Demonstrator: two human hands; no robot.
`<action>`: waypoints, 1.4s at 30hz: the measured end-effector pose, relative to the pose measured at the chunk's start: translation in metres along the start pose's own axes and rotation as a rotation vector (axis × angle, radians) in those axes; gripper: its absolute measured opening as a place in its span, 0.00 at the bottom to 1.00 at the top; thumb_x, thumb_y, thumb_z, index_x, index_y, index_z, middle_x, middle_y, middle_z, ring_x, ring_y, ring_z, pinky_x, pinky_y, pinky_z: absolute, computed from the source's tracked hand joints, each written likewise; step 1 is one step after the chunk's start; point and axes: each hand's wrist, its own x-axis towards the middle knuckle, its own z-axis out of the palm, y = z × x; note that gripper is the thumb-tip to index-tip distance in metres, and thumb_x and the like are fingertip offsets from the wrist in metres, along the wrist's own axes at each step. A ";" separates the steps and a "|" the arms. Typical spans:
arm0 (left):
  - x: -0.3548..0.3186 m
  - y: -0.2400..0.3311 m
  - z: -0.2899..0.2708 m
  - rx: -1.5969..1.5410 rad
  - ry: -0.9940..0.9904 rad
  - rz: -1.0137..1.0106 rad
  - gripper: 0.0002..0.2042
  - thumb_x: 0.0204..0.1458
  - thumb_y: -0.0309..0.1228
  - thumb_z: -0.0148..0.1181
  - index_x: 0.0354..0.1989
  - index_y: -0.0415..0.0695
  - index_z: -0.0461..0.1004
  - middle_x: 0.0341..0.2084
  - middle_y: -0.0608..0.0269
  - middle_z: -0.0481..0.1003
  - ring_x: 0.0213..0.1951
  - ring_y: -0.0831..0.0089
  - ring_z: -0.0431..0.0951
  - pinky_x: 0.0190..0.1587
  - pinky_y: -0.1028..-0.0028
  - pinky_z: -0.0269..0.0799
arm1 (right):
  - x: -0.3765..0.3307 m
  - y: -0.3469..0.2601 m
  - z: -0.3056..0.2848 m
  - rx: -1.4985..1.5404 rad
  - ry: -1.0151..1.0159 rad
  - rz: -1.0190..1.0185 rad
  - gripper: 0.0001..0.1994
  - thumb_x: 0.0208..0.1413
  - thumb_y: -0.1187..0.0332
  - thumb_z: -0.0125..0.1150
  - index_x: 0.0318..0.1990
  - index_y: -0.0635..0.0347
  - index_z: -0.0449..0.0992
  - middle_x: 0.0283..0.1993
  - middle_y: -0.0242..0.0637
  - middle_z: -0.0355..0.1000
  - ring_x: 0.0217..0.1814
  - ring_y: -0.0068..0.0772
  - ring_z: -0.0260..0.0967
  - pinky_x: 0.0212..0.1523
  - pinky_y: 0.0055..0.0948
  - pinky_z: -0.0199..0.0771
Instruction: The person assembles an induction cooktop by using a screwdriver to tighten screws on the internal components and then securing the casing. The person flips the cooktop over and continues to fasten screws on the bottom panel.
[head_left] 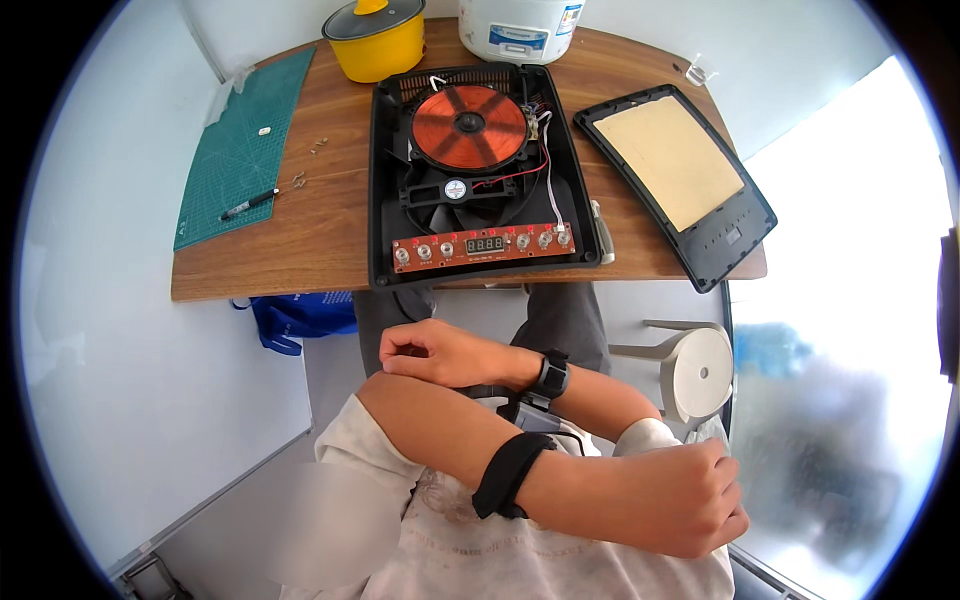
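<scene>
My arms are crossed in front of my chest, below the table edge. My right hand (430,350), with a black watch on its wrist, lies curled on my left elbow and holds nothing. My left hand (690,500), with a black band on its forearm, is a closed fist at the lower right, also with nothing in it. On the wooden table (300,250) stands an opened induction cooker (480,165) with its copper coil, fan and red control board exposed. Its removed black top panel (680,180) lies face down to the right.
A yellow pot (378,40) and a white rice cooker (518,28) stand at the back. A green cutting mat (240,150) with a black marker (248,204) lies at the left, small screws (300,180) beside it. A white stool (695,370) and blue bag (300,315) sit below.
</scene>
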 end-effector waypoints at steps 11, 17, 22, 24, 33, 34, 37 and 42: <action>-0.001 -0.009 -0.002 0.046 -0.007 0.000 0.10 0.50 0.30 0.64 0.35 0.37 0.73 0.23 0.65 0.76 0.28 0.71 0.78 0.30 0.73 0.68 | -0.007 -0.015 0.001 0.145 0.005 0.076 0.09 0.67 0.65 0.56 0.43 0.62 0.76 0.38 0.31 0.74 0.42 0.22 0.68 0.45 0.27 0.70; -0.014 -0.011 -0.004 0.053 -0.060 -0.015 0.11 0.50 0.30 0.64 0.38 0.36 0.75 0.24 0.65 0.76 0.30 0.71 0.78 0.30 0.73 0.68 | -0.014 -0.021 -0.012 0.179 -0.124 0.169 0.09 0.69 0.65 0.56 0.44 0.62 0.75 0.39 0.27 0.72 0.42 0.20 0.67 0.47 0.25 0.70; -0.010 -0.013 -0.005 0.069 -0.105 0.007 0.11 0.49 0.30 0.64 0.37 0.36 0.75 0.24 0.65 0.77 0.30 0.71 0.78 0.30 0.74 0.68 | -0.008 -0.010 -0.008 0.341 -0.100 0.110 0.08 0.69 0.65 0.55 0.44 0.62 0.74 0.39 0.26 0.72 0.42 0.17 0.67 0.44 0.21 0.69; -0.008 -0.013 -0.003 0.078 -0.098 0.015 0.11 0.49 0.30 0.65 0.37 0.36 0.75 0.25 0.65 0.77 0.30 0.71 0.78 0.30 0.74 0.68 | -0.005 -0.022 0.002 0.407 -0.040 0.174 0.08 0.69 0.65 0.55 0.43 0.61 0.74 0.39 0.26 0.72 0.42 0.16 0.67 0.44 0.21 0.69; -0.012 -0.012 0.003 0.045 -0.097 -0.010 0.12 0.49 0.30 0.65 0.37 0.36 0.74 0.24 0.64 0.77 0.30 0.71 0.78 0.31 0.73 0.70 | -0.009 -0.012 -0.013 0.374 -0.153 0.166 0.11 0.70 0.62 0.56 0.50 0.58 0.73 0.44 0.26 0.70 0.45 0.16 0.65 0.46 0.21 0.68; -0.008 -0.011 0.006 0.047 -0.078 0.000 0.12 0.49 0.30 0.65 0.37 0.36 0.74 0.24 0.64 0.77 0.30 0.71 0.78 0.31 0.73 0.70 | -0.006 -0.012 -0.008 0.432 -0.143 0.194 0.10 0.70 0.62 0.56 0.50 0.58 0.73 0.44 0.25 0.70 0.45 0.16 0.65 0.46 0.21 0.68; -0.004 -0.009 0.005 0.031 -0.060 0.023 0.12 0.49 0.30 0.65 0.37 0.36 0.75 0.24 0.64 0.77 0.30 0.71 0.78 0.30 0.73 0.69 | -0.003 -0.007 -0.004 0.526 -0.131 0.249 0.10 0.69 0.62 0.57 0.49 0.57 0.73 0.44 0.25 0.70 0.45 0.15 0.65 0.47 0.22 0.68; -0.003 -0.010 0.001 0.013 -0.063 0.028 0.12 0.48 0.30 0.66 0.37 0.36 0.74 0.25 0.64 0.77 0.29 0.71 0.78 0.29 0.74 0.69 | -0.013 0.004 -0.025 0.461 -0.280 0.179 0.10 0.70 0.59 0.56 0.48 0.55 0.73 0.47 0.25 0.71 0.49 0.14 0.66 0.50 0.23 0.69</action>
